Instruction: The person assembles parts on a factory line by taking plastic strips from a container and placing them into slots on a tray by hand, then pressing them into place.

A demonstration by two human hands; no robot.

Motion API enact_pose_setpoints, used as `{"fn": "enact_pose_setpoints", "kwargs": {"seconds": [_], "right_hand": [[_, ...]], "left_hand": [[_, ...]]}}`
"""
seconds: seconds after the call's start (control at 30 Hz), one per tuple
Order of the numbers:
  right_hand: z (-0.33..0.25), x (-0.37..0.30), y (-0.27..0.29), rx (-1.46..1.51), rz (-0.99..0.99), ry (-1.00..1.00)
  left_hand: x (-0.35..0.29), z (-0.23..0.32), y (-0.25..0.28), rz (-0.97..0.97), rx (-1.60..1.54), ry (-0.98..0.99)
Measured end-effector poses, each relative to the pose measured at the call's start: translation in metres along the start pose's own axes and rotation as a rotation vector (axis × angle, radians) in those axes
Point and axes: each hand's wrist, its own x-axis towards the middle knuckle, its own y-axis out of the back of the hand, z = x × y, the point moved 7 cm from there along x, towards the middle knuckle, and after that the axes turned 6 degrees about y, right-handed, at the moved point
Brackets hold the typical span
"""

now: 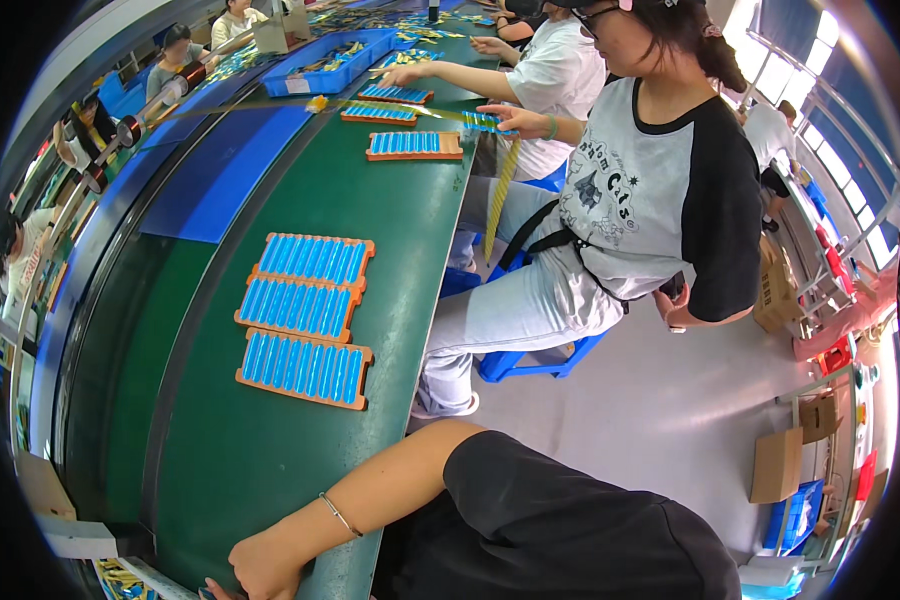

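My right hand [270,562] is at the lower left, over the near edge of the green table [220,450], with a thin bracelet on its wrist. It is seen from the back and looks curled closed; the frame edge cuts off its fingers and whatever they hold. Beside it a fingertip or two [210,590] with dark nails poke in, seemingly from my left hand, the rest of which is out of frame. Farther along the table lie three orange trays [366,375], edge to edge in a column, each filled with a row of shiny blue tubes [305,365].
More orange trays [452,146] lie beyond, before a blue bin [365,50]. A co-worker's hand [518,120] reaches over the table near a long yellowish strip [500,195]. A blue sheet [220,180] lies left of the trays. Blue stools [545,365] stand at right, with cardboard boxes [778,465].
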Motion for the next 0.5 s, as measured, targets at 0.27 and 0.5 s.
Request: {"fn": "enact_pose_setpoints", "kwargs": {"seconds": [0.27, 0.5], "right_hand": [[-0.001, 0.001, 0.011, 0.027, -0.007, 0.004], [-0.021, -0.004, 0.053, -0.200, -0.154, -0.037]], "left_hand": [[-0.004, 0.010, -0.002, 0.060, -0.013, -0.014], [-0.007, 0.026, -0.026, -0.101, 0.100, -0.342]]}}
